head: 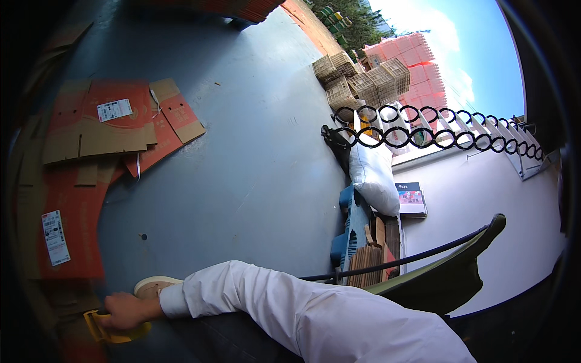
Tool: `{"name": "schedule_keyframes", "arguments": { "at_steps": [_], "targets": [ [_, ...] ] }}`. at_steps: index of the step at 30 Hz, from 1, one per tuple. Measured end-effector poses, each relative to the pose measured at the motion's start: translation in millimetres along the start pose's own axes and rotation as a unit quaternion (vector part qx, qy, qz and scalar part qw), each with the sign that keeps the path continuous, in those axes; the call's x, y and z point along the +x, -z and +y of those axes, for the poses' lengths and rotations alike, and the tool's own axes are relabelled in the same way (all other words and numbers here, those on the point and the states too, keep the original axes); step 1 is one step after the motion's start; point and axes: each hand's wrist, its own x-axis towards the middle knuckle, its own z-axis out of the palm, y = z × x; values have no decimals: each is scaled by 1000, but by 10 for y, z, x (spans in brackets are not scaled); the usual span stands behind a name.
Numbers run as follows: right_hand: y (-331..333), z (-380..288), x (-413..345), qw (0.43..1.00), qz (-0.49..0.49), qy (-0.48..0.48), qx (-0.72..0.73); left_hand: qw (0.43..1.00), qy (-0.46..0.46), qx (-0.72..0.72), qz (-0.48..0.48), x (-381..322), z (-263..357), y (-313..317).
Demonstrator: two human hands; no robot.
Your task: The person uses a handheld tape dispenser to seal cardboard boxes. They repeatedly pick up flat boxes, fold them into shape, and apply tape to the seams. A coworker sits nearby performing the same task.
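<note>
Low on the left, my right hand [123, 310] is wrapped around a yellow tape dispenser [129, 336], blurred and partly hidden by the fingers. Its white sleeve [268, 297] crosses from the lower right. Just beyond the wrist shows a beige shoe [153, 286]. Flattened red and brown cardboard boxes [77, 240] lie by the dispenser, one bearing a printed label [56, 237]. Farther up, another folded cardboard box [102, 129] rests on the pile, also labelled. My left hand is out of view.
Right of the sleeve stands a green fabric chair [435, 281] with a black rod. A blue pallet [356, 222], a stuffed white sack [374, 174] and a black-ringed rack [395, 138] line the white wall [481, 195]. Plastic crates [370, 86] are stacked beyond the grey floor [254, 149].
</note>
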Motion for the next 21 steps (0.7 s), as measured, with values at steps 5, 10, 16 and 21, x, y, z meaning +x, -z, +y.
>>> {"name": "schedule_keyframes", "arguments": {
  "at_steps": [5,10,16,21],
  "targets": [
    [177,42,11,997,-59,-55,-10,993,-8,-60,-99,-57,-101,623],
    [187,-276,-11,989,-27,-71,126,994,43,-102,-3,-183,85,272],
    [67,-299,-71,991,-17,-84,107,985,117,-127,8,-552,-93,-230],
    [114,-162,-78,990,-9,-84,117,986,120,-114,-2,-808,47,-369]
  ]
}}
